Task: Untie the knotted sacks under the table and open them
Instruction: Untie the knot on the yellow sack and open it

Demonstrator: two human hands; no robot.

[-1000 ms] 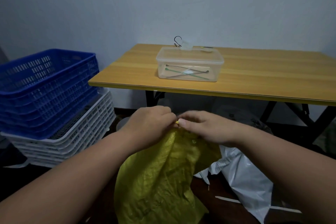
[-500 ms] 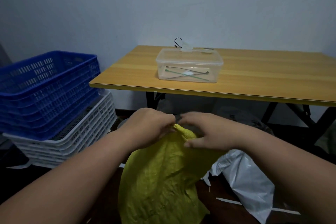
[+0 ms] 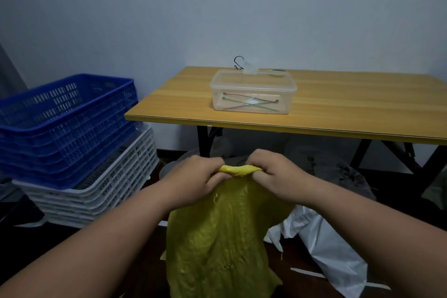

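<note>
Gripping 1 yellow sack [image 3: 225, 237], 2 hands.

One camera only, worn on my head, so no second view shares anything. It looks forward and down along my forearms to my left hand [image 3: 196, 178] and right hand [image 3: 273, 176], close below. Beyond them it faces the worktop [image 3: 338, 109] edge and the wall, farther off.
</note>
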